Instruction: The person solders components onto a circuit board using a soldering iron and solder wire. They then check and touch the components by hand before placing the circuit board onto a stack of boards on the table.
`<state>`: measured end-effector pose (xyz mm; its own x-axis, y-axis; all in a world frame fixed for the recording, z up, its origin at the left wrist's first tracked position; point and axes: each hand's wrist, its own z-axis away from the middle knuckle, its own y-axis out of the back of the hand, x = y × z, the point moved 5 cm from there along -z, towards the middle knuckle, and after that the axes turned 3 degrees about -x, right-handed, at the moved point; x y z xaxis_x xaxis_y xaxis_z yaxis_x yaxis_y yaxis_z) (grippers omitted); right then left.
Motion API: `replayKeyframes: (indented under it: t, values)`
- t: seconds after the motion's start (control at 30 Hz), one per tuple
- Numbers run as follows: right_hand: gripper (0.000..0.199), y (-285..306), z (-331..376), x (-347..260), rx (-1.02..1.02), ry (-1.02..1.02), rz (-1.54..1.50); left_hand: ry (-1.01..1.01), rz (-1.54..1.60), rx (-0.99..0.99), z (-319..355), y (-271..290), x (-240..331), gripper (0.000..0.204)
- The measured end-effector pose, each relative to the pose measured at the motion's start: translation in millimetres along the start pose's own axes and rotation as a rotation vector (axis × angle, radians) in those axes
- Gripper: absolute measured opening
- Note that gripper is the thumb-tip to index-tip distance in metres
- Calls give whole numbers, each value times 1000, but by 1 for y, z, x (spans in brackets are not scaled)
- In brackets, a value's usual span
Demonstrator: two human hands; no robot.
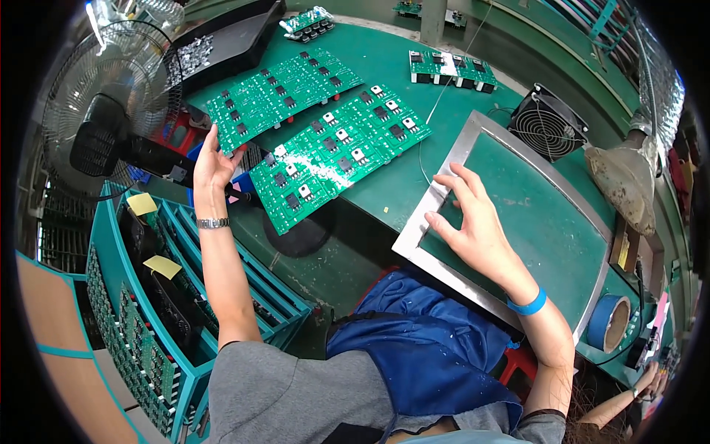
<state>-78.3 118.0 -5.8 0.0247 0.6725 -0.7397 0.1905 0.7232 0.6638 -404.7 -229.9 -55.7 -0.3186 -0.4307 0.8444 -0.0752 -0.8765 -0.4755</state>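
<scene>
While both hands lie open: left hand (211, 164) at green circuit board (277, 92), right hand (473, 226) on metal frame (414, 235)

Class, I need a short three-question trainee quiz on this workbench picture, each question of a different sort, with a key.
1. True or false: the left hand touches the far green circuit board.
2. What does the right hand rest on? A) small black fan B) metal-framed green mat C) blue tape roll
3. Fill in: the left wrist wears a metal ____.

Key: 1 true; 2 B, the metal-framed green mat; 3 watch.
</scene>
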Motion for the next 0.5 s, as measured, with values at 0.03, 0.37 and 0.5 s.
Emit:
replayKeyframes:
  t: [0.03,0.37,0.5]
  values:
    - [53,0,0,-1,-4,-11,-2,16,11,-57,-4,0,-4,32]
    - [50,11,8,10,20,8,-7,50,-255,52,-11,32,-23,29]
    - [38,23,21,1,20,47,-47,44,-491,263,0,22,-15,34]
